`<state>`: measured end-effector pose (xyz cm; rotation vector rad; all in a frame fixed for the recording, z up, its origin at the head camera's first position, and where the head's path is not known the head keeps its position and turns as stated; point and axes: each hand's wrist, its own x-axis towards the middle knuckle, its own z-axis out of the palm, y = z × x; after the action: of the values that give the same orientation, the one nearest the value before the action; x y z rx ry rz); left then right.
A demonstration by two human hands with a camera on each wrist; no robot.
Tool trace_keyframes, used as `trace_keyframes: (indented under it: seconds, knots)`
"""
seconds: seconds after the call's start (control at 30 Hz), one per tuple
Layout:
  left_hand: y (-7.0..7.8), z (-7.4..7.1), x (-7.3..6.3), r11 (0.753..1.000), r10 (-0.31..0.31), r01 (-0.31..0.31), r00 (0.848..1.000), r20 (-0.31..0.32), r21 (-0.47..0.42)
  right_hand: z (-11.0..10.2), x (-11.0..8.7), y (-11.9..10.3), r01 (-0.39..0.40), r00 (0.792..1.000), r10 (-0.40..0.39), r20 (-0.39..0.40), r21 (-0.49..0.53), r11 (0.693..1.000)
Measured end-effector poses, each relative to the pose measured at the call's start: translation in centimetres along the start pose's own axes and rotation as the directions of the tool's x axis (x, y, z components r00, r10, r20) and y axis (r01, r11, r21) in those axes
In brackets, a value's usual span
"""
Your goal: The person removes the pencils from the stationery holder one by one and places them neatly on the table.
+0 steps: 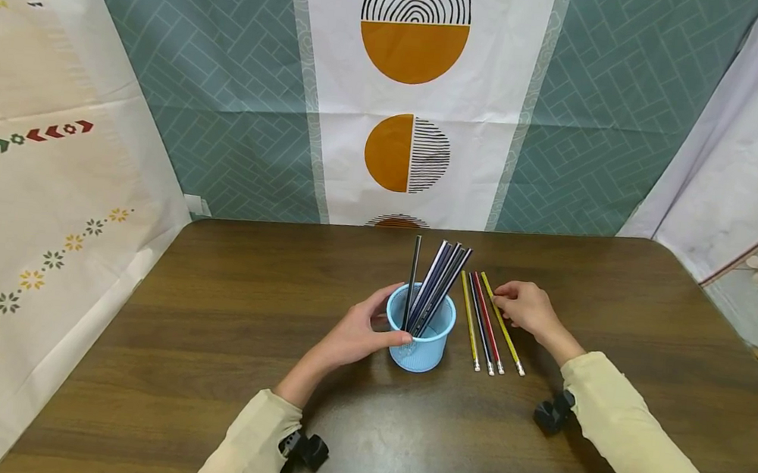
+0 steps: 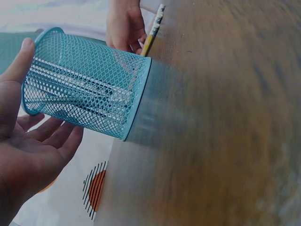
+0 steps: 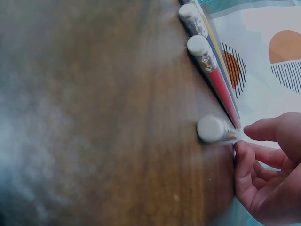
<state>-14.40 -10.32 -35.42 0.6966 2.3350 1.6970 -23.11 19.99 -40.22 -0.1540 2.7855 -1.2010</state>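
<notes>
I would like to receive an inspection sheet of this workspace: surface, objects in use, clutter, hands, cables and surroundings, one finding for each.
Surface: brown table, wood-patterned, some glare.
Cup: blue mesh cup, upright, with dark pencils standing inside.
Loose pencils: left to right, first yellow pencil, dark pencil, red pencil, second yellow pencil; eraser ends toward the person.
Clutter: nothing seen.
Left hand: holds the cup, thumb and fingers around its upper part.
Right hand: fingertips at the second yellow pencil; firm pinch unclear.
Cables: nothing seen.
Surroundings: patterned cloths behind and on both sides.
</notes>
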Motion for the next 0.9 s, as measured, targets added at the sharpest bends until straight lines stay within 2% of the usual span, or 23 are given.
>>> trace_keyframes:
  seconds: [0.63,0.9]
  knots:
    - [-0.11,-0.04,0.00,1.000,0.004,-0.004,1.000,0.002,0.000,-0.40,-0.16,-0.21,-0.024,1.000,0.023,0.014,0.039,0.999]
    - [-0.12,0.01,0.04,1.000,-0.002,0.002,1.000,0.000,0.000,-0.82,-0.64,-0.71,0.031,1.000,-0.031,-0.006,0.082,0.996]
